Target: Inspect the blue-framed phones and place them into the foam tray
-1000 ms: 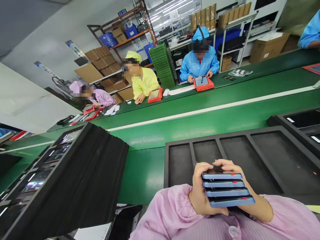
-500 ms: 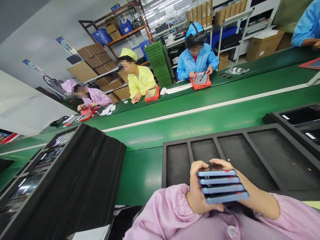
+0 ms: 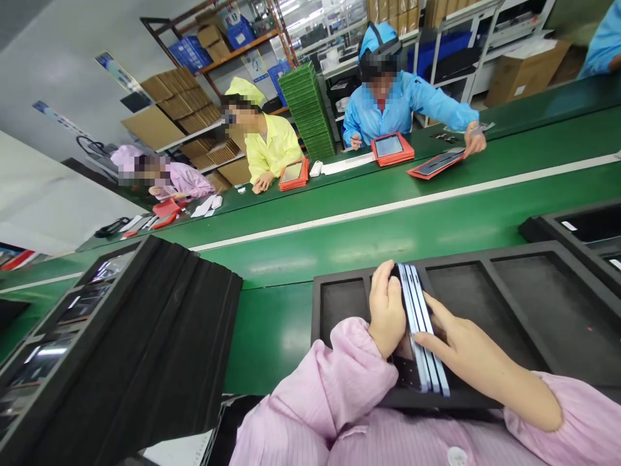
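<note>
Between my two hands I hold several smartphones (image 3: pixel 423 330) with light blue edges, stood on their sides and pressed together as a stack. My left hand (image 3: pixel 387 310) is closed against the dark face on the left side of the stack. From the right, my right hand (image 3: pixel 449 333) grips it, thumb lying across the blue edges. The stack is over a black foam tray (image 3: pixel 316 317) with rectangular compartments; I cannot tell whether it touches the tray.
A tall stack of black foam trays (image 3: pixel 165 336) stands at left, screens showing in the top one. Another black tray (image 3: pixel 553 243) holding dark devices is at right. Across the green bench (image 3: pixel 281 259), co-workers sit by red-framed pieces (image 3: pixel 391 149).
The phones have turned from lying flat to standing on edge, moving slightly up and left. My hands have shifted around them. The co-worker in blue now reaches sideways with a red-framed piece.
</note>
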A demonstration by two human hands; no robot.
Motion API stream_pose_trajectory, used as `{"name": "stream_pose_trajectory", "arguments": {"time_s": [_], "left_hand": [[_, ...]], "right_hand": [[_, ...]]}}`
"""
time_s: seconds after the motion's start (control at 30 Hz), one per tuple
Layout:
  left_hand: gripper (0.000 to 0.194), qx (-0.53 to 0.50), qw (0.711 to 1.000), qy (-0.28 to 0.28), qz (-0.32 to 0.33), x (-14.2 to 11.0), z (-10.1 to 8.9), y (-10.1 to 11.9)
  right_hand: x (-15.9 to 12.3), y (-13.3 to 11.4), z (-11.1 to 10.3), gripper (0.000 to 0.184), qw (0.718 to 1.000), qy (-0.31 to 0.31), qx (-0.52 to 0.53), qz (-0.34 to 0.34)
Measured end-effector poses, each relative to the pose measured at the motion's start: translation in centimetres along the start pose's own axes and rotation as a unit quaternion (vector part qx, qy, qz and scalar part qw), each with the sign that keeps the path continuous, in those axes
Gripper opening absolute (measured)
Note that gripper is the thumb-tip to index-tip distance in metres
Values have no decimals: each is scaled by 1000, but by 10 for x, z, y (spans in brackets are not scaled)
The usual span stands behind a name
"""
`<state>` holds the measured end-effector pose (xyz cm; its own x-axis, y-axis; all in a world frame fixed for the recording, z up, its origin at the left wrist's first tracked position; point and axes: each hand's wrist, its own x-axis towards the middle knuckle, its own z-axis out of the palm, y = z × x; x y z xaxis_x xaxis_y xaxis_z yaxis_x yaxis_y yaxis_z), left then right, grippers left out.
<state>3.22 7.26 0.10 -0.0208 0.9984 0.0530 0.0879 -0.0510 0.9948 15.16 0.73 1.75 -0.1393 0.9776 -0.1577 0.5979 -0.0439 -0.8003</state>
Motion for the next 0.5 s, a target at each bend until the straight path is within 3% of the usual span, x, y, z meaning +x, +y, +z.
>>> {"name": "stream_pose_trajectory", "arguments": {"time_s": [0.13, 0.23, 0.33, 0.5], "left_hand": [[32, -45, 997, -51, -36, 29, -6, 5], [35, -57, 992, -90, -74, 37, -8, 7], [36, -86, 988, -78, -106, 35, -8, 8], [19, -187, 972, -39, -137, 32, -4, 7]], "right_hand": [[1, 7, 10, 65, 1000, 5, 14, -19], [2, 9, 11, 61, 998, 2, 30, -53], [3, 9, 9, 54, 995, -2, 57, -76], [5, 6, 6, 51, 997, -7, 61, -48]]}}
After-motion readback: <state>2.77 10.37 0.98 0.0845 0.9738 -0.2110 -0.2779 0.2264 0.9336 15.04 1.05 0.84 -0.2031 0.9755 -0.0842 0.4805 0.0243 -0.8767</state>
